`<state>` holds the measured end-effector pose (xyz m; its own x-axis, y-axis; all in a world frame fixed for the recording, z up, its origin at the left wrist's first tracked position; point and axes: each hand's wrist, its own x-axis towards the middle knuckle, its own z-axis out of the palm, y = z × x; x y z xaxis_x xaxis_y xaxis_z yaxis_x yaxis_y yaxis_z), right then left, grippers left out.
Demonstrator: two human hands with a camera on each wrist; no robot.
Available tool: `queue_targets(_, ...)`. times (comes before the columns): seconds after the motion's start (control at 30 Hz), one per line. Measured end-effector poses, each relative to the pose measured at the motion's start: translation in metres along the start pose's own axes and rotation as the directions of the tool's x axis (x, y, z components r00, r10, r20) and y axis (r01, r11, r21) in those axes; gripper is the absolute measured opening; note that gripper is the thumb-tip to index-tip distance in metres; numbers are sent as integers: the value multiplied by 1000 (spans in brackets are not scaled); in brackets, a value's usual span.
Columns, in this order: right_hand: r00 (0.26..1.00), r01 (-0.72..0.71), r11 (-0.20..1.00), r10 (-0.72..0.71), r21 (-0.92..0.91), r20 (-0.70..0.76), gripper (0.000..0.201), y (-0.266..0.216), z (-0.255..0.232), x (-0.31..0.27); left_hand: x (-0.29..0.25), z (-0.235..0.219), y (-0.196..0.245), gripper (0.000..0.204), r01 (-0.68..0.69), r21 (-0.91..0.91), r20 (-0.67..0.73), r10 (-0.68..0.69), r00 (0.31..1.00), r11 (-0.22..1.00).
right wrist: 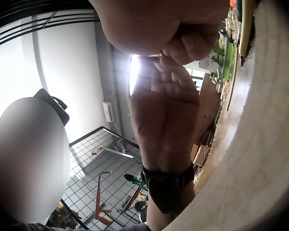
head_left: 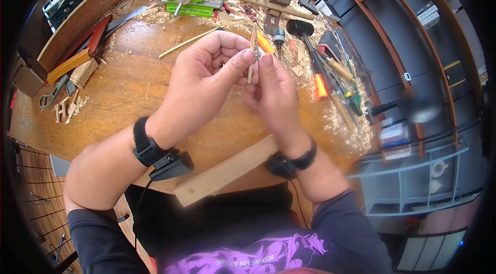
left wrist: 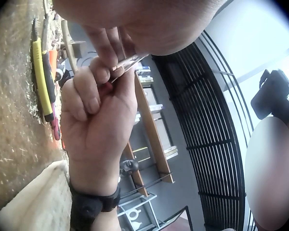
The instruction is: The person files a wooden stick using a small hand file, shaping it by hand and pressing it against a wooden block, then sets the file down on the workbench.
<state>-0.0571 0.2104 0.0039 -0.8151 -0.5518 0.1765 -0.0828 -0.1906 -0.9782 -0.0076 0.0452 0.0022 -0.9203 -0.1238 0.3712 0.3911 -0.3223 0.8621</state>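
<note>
In front of me, above the workbench [head_left: 139, 77], both hands meet at a small, thin wooden piece [head_left: 250, 76], held upright with a narrow grey edge along it. My left hand [head_left: 199, 85] pinches it between thumb and bent forefinger. My right hand [head_left: 279, 90] holds it from the other side, thumb up along it and fingers curled. The left wrist view shows the right hand [left wrist: 98, 110] with its fingers folded at the pale piece; the left fingers partly cover it. In the right wrist view the left hand [right wrist: 166, 106] appears palm-side, and the piece is mostly hidden.
A flat board [head_left: 227, 168] lies at the bench's near edge, below the wrists. A green-based vise [head_left: 191, 2] stands at the back. Shavings surround a black mallet [head_left: 300, 28], a hand plane [head_left: 274, 13] and several handled tools at right. Saws [head_left: 98, 36] lie at left.
</note>
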Motion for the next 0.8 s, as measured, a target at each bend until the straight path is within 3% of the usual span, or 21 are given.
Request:
queue_targets(0.3,1000,26,994,-28,-109,-14,49,4,-1,1,-1,0,2,17,-27,24,8,26,1000,999)
queue_targets(0.8,998,48,989,-52,-140,-29,37,-4,6,-2,-2,1,2,16,-59,44,2,59,998,997)
